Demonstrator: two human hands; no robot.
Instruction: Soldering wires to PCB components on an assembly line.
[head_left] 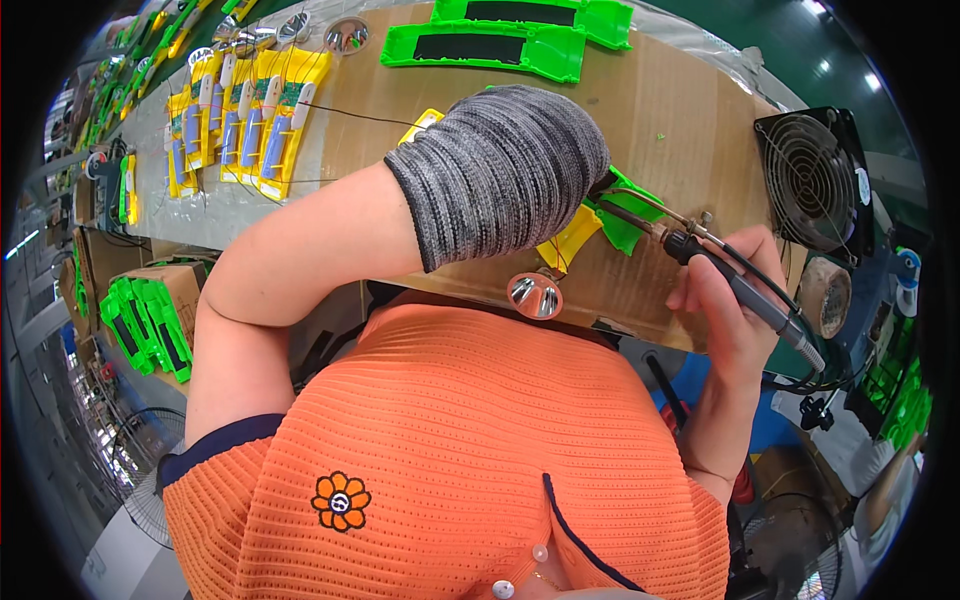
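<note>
My right hand point(728, 298) is closed around a soldering iron point(735, 282) with a thin metal tube clamped along its shaft. The iron points left, its tip hidden behind the grey knit sleeve point(505, 170) on my bent left arm. That sleeve hides my left hand and its fingers, so I cannot see what they hold. Beside the sleeve's far end lie a green plastic shell point(632, 212) and a yellow plastic piece point(572, 240). A shiny reflector cup point(535, 295) sits at the bench's near edge, below the yellow piece, with a wire at it.
Several yellow pieces with blue cells and wires point(250, 125) lie at left. Green shells with black pads point(483, 50) and another reflector cup point(346, 36) are at the back. A black fan point(812, 180) stands at right. A carton of green shells point(150, 315) is lower left.
</note>
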